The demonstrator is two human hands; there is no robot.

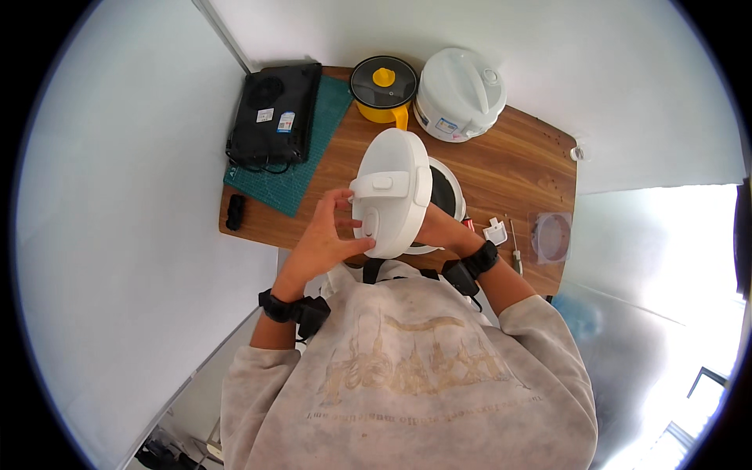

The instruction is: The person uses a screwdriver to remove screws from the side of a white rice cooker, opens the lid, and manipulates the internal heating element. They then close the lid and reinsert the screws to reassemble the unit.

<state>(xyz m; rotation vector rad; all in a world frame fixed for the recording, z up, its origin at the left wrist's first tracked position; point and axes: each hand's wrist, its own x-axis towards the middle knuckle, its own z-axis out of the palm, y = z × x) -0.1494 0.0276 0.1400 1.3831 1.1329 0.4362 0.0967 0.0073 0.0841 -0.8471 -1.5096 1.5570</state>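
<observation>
A white rice cooker lid (399, 159) is tilted up on edge in front of me, its outer face with a raised handle and a small round vent turned to the left. My left hand (327, 235) grips the near left part, thumb on the face by the vent and fingers curled by the handle. Behind the lid, my right hand (433, 229) holds it from the inner side; its fingers are hidden. Partly covered by the lid, a white round cooker body (454, 177) with a dark interior stands open on the table.
At the back are a white rice cooker (450, 86) and a yellow pot (374, 112) with a dark lid. A black flat appliance (274, 117) lies over a green mat (294, 184). On the right are a small white part (495, 232), a screwdriver (516, 254) and a clear box (551, 237).
</observation>
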